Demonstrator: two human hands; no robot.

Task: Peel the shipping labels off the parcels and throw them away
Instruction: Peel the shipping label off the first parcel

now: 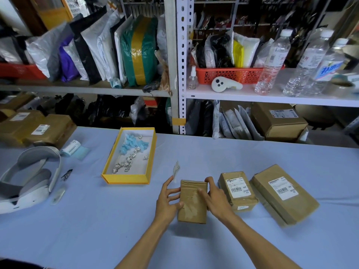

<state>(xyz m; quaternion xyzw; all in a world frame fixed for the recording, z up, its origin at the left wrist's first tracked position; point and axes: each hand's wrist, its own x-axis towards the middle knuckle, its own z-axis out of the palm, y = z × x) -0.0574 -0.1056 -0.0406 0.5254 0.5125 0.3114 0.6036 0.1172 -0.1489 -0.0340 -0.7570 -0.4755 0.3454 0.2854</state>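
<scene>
A small brown parcel (192, 206) with no label on its top face lies on the blue table (97, 220). My right hand (215, 199) grips its right side. My left hand (167, 199) rests its thumb on the parcel's left edge and holds a peeled white label (176, 169) upright at its fingertips. To the right lie a second parcel (240, 202) and a larger third parcel (272, 204), each with a white barcode label on top. A yellow-rimmed box (126, 180) to the upper left holds crumpled white labels (124, 165) and blue scraps.
A white headset (29, 177), a small black clip (67, 174) and a label roll (71, 148) lie at the left. More labelled brown parcels (38, 129) sit at the far left. Behind the table stand metal shelves (179, 74) with mail bags, a red basket and water bottles (274, 61).
</scene>
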